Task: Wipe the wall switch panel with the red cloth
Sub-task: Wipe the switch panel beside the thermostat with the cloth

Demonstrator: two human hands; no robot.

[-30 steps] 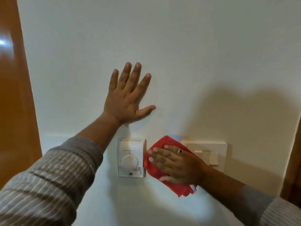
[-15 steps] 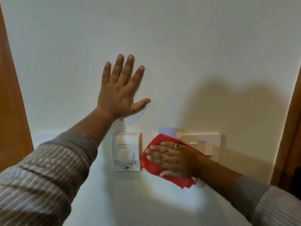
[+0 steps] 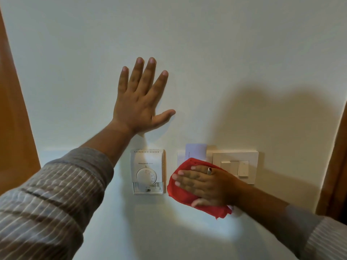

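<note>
My right hand point(image 3: 204, 183) presses the red cloth point(image 3: 180, 194) flat against the wall, over a panel between the thermostat and the switch plate. Only that panel's top and a pale card point(image 3: 195, 151) sticking out of it show above the cloth. The cream wall switch panel point(image 3: 234, 162) with its rocker switches sits just right of the cloth, its lower left corner hidden by my wrist. My left hand point(image 3: 139, 102) lies flat on the bare wall above the thermostat, fingers spread, holding nothing.
A white dial thermostat point(image 3: 147, 171) is mounted just left of the cloth. Brown wooden door frames border the wall at the left point(image 3: 13, 109) and right point(image 3: 336, 166) edges. The rest is plain white wall point(image 3: 225, 62).
My right hand and the red cloth have slid slightly down and left on the panel, uncovering more of the card above. My left hand stays flat on the wall; the view has shifted a little.
</note>
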